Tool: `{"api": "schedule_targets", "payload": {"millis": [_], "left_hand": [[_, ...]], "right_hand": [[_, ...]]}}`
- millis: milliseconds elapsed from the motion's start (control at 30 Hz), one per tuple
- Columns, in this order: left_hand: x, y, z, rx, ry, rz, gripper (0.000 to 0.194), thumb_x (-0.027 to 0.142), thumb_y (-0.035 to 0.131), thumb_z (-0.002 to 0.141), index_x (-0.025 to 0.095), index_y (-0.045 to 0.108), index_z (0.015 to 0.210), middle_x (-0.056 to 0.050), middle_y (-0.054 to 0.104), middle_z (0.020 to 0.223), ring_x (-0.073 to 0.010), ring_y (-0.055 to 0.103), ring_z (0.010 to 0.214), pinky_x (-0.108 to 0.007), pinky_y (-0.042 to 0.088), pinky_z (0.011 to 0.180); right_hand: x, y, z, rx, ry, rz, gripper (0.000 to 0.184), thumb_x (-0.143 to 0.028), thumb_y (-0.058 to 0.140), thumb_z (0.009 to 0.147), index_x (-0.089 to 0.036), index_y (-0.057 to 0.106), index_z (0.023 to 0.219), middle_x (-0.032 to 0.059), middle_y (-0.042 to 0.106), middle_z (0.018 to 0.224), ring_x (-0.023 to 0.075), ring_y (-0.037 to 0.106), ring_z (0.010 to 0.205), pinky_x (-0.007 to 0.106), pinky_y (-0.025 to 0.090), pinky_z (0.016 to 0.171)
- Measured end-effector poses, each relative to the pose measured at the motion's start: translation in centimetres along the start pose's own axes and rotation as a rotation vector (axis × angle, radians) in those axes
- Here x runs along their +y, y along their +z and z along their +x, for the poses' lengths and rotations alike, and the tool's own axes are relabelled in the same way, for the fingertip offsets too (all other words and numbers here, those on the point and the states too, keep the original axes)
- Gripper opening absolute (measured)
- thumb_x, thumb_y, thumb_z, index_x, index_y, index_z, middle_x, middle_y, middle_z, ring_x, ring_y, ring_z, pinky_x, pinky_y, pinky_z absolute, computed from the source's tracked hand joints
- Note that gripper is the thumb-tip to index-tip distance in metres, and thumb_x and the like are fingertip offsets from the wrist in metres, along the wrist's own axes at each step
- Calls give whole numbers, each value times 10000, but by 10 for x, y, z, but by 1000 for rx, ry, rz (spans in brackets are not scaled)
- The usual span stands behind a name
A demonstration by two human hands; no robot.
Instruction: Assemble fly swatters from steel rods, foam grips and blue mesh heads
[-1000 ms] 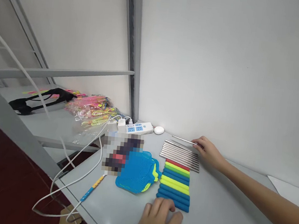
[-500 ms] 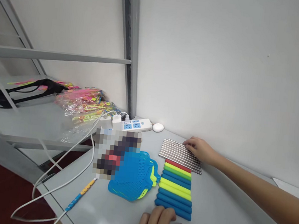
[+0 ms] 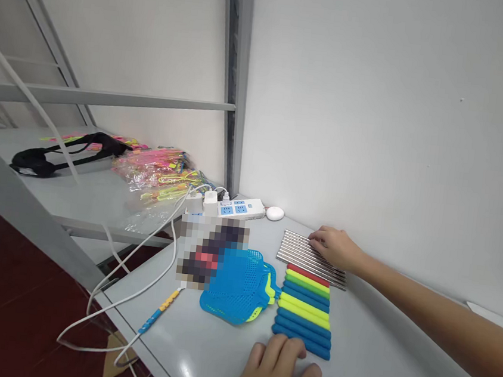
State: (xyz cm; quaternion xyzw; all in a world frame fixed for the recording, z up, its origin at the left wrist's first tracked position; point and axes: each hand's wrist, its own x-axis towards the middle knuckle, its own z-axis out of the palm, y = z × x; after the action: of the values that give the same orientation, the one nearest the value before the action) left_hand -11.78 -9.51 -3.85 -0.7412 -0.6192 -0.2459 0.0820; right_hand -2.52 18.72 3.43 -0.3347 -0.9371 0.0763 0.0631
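A row of thin silver metal tubes lies side by side near the wall. Over its far edge my right hand is bent, thumb and fingertips closed on a tube there; the palm side is hidden. Just in front lie several foam-like grips in red, yellow, green and blue, packed in a column. My left hand rests at the table's near side, fingers bent but apart, holding nothing, just below the lowest blue grip. To the left is a stack of blue and yellow perforated fly swatter heads.
A power strip with plugged chargers and a white rounded device stand by the wall. A white cable loops over the table's left edge. The left shelf holds bagged colourful items and a black strap. One patch is pixelated.
The view has shifted, so the table's things appear farther right and slightly higher. Both hands keep nearly the same places relative to the tubes and grips.
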Motion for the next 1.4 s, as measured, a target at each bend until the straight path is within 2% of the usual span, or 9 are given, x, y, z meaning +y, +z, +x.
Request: {"api": "schedule_targets", "payload": {"millis": [167,233,333,400,500,667,1000,1167,1400], "left_hand": [[-1,8,-2,61,47,-35,359,577,633,778,246,573,903,-36,570,942,-210,527,815,-296,350,602],[0,6,-3,94,61,-82,388,597,629,763,250,584,931,-43,575,959,-210,532,807,-299,374,608],[2,-7,1,91,61,-116,450,500,651,777,276,566,1158,-85,566,1167,-245,554,945,-366,456,760],[4,-20,8,47,69,-77,560,451,627,811,281,478,1324,-126,465,1377,-302,499,1161,-474,423,944],[8,-33,23,-69,62,-8,661,527,501,886,239,335,1458,-159,251,1554,-348,275,1399,-568,294,1087],[9,-31,45,-251,-41,-17,768,632,374,901,152,291,1494,-204,180,1570,-366,130,1452,-563,268,1122],[20,-9,67,-366,-48,54,727,617,266,939,152,303,1496,-203,191,1561,-354,123,1451,-553,217,1149],[47,5,80,-384,-66,61,722,597,267,945,135,291,1501,-178,236,1557,-348,124,1455,-562,199,1155],[84,29,95,-309,-14,74,733,596,284,937,107,336,1481,-188,292,1536,-368,172,1443,-570,200,1152]], "right_hand": [[-7,8,-13,22,57,-41,535,-573,305,937,-215,615,1186,142,605,1216,310,542,1121,478,378,941],[-12,12,-20,34,73,-35,606,-593,238,947,-192,532,1293,159,543,1326,313,504,1192,478,372,971],[-24,22,-27,34,75,-21,699,-623,178,944,-162,366,1434,160,397,1483,307,392,1328,466,337,1042],[-34,29,-26,25,71,-17,765,-665,169,925,-149,290,1477,156,308,1540,317,289,1400,491,288,1085],[-46,37,-21,4,60,-18,834,-723,171,891,-158,248,1499,150,242,1569,335,192,1440,560,220,1108],[-50,43,-18,-14,36,-37,809,-703,139,902,-176,238,1509,134,246,1570,318,193,1443,573,190,1114],[-34,39,-33,-3,25,-59,774,-657,120,921,-175,213,1520,111,264,1567,276,207,1441,535,188,1127],[-11,30,-49,-16,37,-67,774,-658,124,916,-190,198,1527,103,258,1571,279,198,1446,530,198,1129],[29,18,-78,-62,68,-71,782,-669,109,913,-200,165,1536,82,215,1586,273,197,1449,524,177,1145]]}}
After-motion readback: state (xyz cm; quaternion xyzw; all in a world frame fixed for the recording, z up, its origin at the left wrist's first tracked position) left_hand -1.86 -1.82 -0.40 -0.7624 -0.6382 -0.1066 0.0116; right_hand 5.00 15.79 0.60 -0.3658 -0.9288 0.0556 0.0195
